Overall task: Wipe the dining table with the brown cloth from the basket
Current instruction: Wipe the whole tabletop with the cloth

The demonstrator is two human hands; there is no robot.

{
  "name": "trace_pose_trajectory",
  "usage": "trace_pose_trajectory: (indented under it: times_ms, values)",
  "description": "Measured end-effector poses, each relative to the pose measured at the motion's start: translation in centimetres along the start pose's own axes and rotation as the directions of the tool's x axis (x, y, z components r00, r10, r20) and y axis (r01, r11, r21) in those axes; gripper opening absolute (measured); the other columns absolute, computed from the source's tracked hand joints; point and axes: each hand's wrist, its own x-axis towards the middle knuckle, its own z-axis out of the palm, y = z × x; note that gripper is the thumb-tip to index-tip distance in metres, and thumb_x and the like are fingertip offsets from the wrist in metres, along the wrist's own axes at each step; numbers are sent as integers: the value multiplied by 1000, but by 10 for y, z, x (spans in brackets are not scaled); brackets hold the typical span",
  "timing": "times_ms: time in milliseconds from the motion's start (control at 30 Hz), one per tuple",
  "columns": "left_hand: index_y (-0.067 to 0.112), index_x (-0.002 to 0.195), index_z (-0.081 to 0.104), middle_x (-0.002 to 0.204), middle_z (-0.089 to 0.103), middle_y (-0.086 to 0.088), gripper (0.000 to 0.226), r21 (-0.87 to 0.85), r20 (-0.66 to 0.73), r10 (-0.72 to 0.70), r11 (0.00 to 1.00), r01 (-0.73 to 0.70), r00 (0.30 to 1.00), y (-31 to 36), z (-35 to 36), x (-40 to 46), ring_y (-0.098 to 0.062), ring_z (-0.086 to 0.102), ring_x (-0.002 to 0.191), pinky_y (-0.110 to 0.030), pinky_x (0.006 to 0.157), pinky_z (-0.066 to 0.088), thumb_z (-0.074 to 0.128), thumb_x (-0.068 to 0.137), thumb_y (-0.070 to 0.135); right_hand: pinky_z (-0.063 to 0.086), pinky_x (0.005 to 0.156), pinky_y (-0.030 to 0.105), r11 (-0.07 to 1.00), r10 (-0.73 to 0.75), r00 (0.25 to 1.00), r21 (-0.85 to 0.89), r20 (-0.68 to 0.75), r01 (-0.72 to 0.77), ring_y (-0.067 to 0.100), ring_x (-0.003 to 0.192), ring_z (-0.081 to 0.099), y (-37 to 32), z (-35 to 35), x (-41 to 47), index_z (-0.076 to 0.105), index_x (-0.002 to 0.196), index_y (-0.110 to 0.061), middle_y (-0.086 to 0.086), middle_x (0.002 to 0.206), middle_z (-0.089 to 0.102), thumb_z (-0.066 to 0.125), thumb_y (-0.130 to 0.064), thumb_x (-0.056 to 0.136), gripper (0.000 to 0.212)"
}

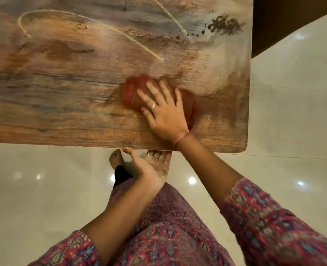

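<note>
The wooden dining table (63, 96) fills the upper part of the head view, streaked with pale dusty smears. My right hand (162, 110) presses flat, fingers spread, on the bunched reddish-brown cloth (132, 91) near the table's front right corner. The cloth is blurred and partly hidden under the hand. My left hand (151, 166) is held palm up, fingers straight, just below the table's front edge, with nothing in it. A patch of dark crumbs (224, 25) lies on the table at the far right.
The table's right edge (249, 73) and rounded front corner border a glossy cream tiled floor (293, 112). My bare foot (115, 159) stands under the front edge. A dark furniture piece (293, 20) sits at the upper right. No basket is in view.
</note>
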Motion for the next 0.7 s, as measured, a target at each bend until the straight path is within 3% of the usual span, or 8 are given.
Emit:
trace_pose_trajectory:
  times_ms: [67,133,200,267,400,467,600,700]
  values:
    - [2,125,51,122,58,-18,101,13,-9,-3,1000,3,1000,0,1,0,-30,56,113,-44,104,40,29,73,86,9,118,52,951,-306,948,-15,89,309,23,148,17,6,2,-35,34,147,-37,-6,158,28,34,-46,100,48]
    - [1,129,48,131,53,-18,103,18,-17,-13,1000,14,1000,1,2,0,-30,55,113,-42,101,41,28,73,86,9,117,50,908,-414,898,2,146,419,22,148,19,38,-8,-31,34,147,-39,-7,158,28,33,-46,100,47]
    - [0,134,41,137,47,-19,106,0,-34,-17,1000,17,999,3,2,0,-32,50,119,-45,98,40,29,73,86,12,117,50,957,-284,950,-27,132,290,22,148,19,79,-20,-7,33,147,-39,-7,158,27,33,-47,99,49]
    - [0,137,38,140,44,-19,107,-9,-39,-15,1000,14,999,4,2,0,-33,45,126,-47,99,39,28,73,86,13,117,52,998,46,999,-40,18,-45,20,147,18,131,-37,22,32,147,-39,-7,159,25,33,-46,98,49]
    - [1,138,36,145,39,-18,108,-14,-50,-1,1000,1,999,3,2,0,-33,40,131,-49,107,33,27,73,86,12,117,55,764,631,774,214,-50,-609,23,149,10,192,-65,54,28,150,-37,-7,161,16,32,-44,100,50]
    - [2,140,35,147,37,-17,108,-14,-62,13,1000,-14,998,2,5,1,-33,37,133,-50,111,30,26,72,86,10,117,55,740,667,741,191,-77,-645,23,149,9,168,-54,47,25,151,-36,-6,162,15,32,-43,100,52]
    - [7,144,31,149,33,-17,106,14,-109,39,999,-38,993,-2,12,2,-33,35,135,-49,111,29,19,74,86,14,115,53,910,414,905,29,-93,-413,22,148,18,94,-22,-26,31,149,-34,-3,159,25,36,-41,98,52]
    - [9,144,31,150,33,-16,105,44,-131,56,998,-51,990,-4,16,3,-32,35,135,-47,109,29,16,74,86,24,111,55,947,315,946,-36,-79,-319,26,144,29,84,-14,-57,38,146,-33,-1,155,35,36,-42,96,51]
